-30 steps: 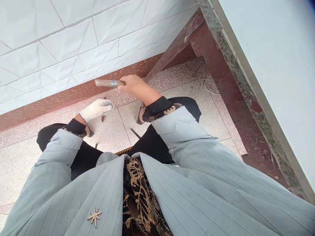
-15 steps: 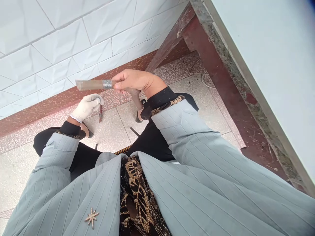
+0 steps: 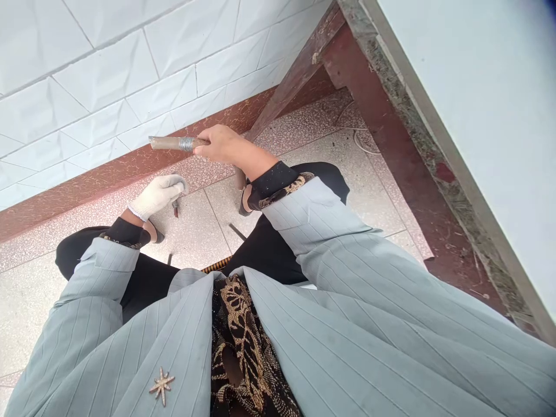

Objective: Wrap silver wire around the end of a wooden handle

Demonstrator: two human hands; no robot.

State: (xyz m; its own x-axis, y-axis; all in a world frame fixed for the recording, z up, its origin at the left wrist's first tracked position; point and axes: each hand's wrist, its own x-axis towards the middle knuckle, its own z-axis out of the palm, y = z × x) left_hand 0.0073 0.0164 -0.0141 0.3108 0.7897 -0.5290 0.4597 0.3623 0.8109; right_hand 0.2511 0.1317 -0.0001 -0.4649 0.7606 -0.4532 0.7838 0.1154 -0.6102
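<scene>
My right hand (image 3: 223, 145), bare, is closed around a brown, stick-like tool (image 3: 167, 143) with silvery wire wound round its middle. Its end points left, level with the baseboard. Below my palm a brown length (image 3: 240, 178) slants down, perhaps part of the same tool; my hand hides the join. My left hand (image 3: 156, 196) wears a white knitted glove, its fingers curled around a thin reddish-brown rod (image 3: 175, 211). Only the rod's lower tip, with a greyish part, shows under the fingers. The two hands are apart, the right one higher and farther forward.
White tiled wall (image 3: 104, 75) with a red-brown baseboard (image 3: 87, 182) runs ahead. On my right stand a red-brown frame (image 3: 369, 87) and a pale panel (image 3: 478, 116). A white cord (image 3: 365, 145) lies on the speckled floor. A dark thin bar (image 3: 237, 232) shows between my legs.
My right hand has drawn the wire-wrapped tool a little to the right. My gloved hand has shifted slightly right and turned, covering more of the thin rod.
</scene>
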